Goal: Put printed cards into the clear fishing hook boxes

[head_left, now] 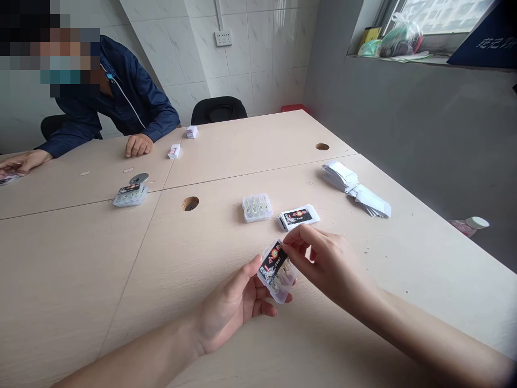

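My left hand (242, 296) grips a small clear plastic box (279, 288) with thin gold-coloured loop-shaped pieces inside. A black printed label (274, 260) with red and white lettering lies over the upper part of that box. At its top corner, my right hand (313, 250) pinches the label between thumb and forefinger. Just beyond my hands is a second clear box (257, 207), with similar pieces in its compartments. To the right of it sits a stack of the same black labels (299, 216) on white backing, close to my right knuckles.
White paper slips (339, 176) lie in piles at the right. More clear boxes (131, 195) are stacked at left beside a metal disc (139, 178). Two small card stacks (174, 151) stand farther back. Across the table sits a person in a dark blue jacket (133, 81). Cable holes (190, 203) pierce the tabletop.
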Action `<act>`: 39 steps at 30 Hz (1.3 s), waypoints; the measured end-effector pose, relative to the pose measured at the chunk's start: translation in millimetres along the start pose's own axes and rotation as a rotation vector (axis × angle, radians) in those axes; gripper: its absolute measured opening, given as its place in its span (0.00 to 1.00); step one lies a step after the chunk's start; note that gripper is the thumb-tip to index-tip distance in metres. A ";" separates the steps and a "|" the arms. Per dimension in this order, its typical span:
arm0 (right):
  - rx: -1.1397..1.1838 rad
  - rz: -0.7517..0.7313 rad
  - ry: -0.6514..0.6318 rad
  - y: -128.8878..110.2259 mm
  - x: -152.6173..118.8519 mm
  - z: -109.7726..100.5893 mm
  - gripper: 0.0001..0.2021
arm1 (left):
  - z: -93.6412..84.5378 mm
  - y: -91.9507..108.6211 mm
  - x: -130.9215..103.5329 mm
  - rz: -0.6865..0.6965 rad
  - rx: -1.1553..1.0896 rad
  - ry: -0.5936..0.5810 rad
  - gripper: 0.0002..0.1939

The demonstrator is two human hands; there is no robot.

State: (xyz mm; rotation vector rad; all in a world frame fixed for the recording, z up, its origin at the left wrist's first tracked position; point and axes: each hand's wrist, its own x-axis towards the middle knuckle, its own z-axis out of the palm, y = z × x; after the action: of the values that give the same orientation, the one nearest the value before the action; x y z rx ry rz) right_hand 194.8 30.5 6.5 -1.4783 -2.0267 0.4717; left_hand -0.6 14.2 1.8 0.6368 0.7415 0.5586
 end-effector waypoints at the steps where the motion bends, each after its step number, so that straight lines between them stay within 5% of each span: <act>1: 0.001 -0.003 0.000 0.0 0.1 -0.1 0.02 | 0.0 -0.1 0.0 0.000 -0.003 0.004 0.22; 30: 0.013 -0.017 0.016 -1.2 -0.3 -0.2 0.00 | 1.1 0.4 0.2 0.007 -0.024 -0.008 0.25; 39: 0.278 0.137 -0.136 0.3 4.0 -8.0 0.04 | 1.3 1.6 1.9 0.008 -0.057 0.006 0.24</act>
State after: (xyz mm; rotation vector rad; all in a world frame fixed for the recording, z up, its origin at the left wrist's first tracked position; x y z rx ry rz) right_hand 199.2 34.0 13.4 -1.4490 -1.8756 0.8942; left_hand 1.2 16.1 2.9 0.5853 0.7267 0.5876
